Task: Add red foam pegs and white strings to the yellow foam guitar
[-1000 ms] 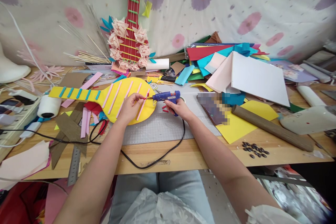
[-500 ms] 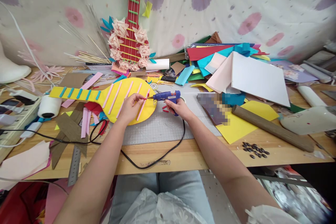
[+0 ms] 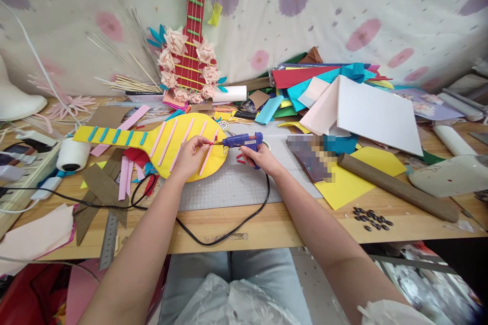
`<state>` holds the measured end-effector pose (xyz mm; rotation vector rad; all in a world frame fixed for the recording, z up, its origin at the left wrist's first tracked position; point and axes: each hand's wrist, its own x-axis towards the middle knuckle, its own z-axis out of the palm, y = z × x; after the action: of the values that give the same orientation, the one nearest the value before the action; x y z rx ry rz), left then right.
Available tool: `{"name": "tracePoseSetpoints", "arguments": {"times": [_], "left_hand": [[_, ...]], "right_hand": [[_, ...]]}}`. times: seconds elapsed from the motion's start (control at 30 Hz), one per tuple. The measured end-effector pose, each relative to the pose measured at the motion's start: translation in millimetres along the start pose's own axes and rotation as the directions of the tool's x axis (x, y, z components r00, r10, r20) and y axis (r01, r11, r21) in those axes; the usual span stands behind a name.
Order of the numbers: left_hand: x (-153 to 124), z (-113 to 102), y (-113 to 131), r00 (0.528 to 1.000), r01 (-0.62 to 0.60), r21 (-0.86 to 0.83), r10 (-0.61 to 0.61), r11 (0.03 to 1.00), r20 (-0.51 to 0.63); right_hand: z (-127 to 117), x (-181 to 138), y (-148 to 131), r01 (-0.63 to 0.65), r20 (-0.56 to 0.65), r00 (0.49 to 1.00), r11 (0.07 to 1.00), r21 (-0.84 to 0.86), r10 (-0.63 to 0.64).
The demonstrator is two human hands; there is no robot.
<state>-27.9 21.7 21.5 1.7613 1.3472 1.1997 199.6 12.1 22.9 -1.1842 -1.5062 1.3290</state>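
My right hand point(image 3: 260, 157) is wrapped round the handle of a blue hot glue gun point(image 3: 241, 140), its nozzle pointing left. Pinched in the fingers of my left hand point(image 3: 193, 155) is a small red strip point(image 3: 214, 140), right at the nozzle tip. Both are over the round end of a yellow lute-shaped cutout point(image 3: 179, 132), which has pink strips on its body and teal ones along its neck. A few short red pieces point(image 3: 241, 158) lie beneath the glue gun on the grey cutting mat point(image 3: 229, 193).
A red guitar model point(image 3: 192, 68) with pale paper flowers leans at the back. Coloured sheets point(image 3: 305, 78) pile up behind right. A phone point(image 3: 307, 157), a brown roll point(image 3: 396, 188) and black beads point(image 3: 371, 218) lie right. The black cord point(image 3: 224, 239) loops near the front edge.
Almost nothing differs. The whole view has shifted very slightly, while both hands keep the red strip at the glue gun's nozzle.
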Motion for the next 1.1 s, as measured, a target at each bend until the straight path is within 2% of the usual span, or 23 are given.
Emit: {"name": "tracePoseSetpoints", "arguments": {"times": [0.6, 0.93, 1.0, 1.1], "left_hand": [[0.8, -0.1, -2.7, 1.000, -0.012, -0.002, 0.012, 1.000, 0.013], [1.3, 1.2, -3.0, 1.000, 0.002, -0.022, -0.003, 1.000, -0.008], [1.7, 0.9, -2.1, 1.000, 0.003, -0.025, -0.004, 1.000, -0.009], [2.8, -0.4, 0.2, 1.000, 0.012, -0.008, -0.012, 1.000, -0.004]], "right_hand": [[-1.4, 1.6, 3.0, -0.003, -0.025, 1.000, 1.000, -0.023, 0.003], [-4.1, -2.4, 1.7, 0.000, 0.018, 1.000, 1.000, -0.020, 0.001], [-12.1, -2.0, 2.3, 0.004, -0.019, 1.000, 1.000, -0.029, -0.005], [-33.0, 2.0, 6.3, -0.012, -0.250, 0.968, 0.995, -0.096, -0.013]]}}
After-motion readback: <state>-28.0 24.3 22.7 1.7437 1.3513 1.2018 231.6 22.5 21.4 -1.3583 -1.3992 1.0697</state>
